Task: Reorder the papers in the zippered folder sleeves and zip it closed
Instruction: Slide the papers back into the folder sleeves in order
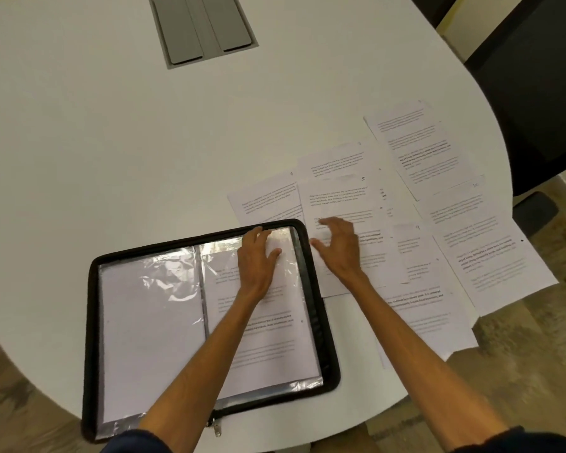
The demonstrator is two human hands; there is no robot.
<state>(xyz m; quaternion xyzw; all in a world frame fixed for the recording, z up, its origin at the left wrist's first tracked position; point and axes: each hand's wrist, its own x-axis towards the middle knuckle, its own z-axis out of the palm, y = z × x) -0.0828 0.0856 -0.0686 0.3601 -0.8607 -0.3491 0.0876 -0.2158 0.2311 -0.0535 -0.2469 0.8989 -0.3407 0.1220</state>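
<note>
Head view: the zippered folder (pixel 206 325) lies open on the white worktop (pixel 111 142), under and to the left of the left hand (pixel 257 256). That hand rests flat, fingers loosely spread, on the far end of the right-hand clear sleeve (pixel 268 308), which holds a printed page. Just beside it to the right, the right hand (pixel 339 248) presses with spread fingers on the sheet numbered 5 (pixel 337 197). More loose papers (pixel 471 250) fan out beyond and right of it.

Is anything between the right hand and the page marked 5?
Nothing visible. The right hand is spread directly over page 5, which lies on top of the loose sheets beside the folder. The left hand is on the folder's sleeve, out of the way.
</note>
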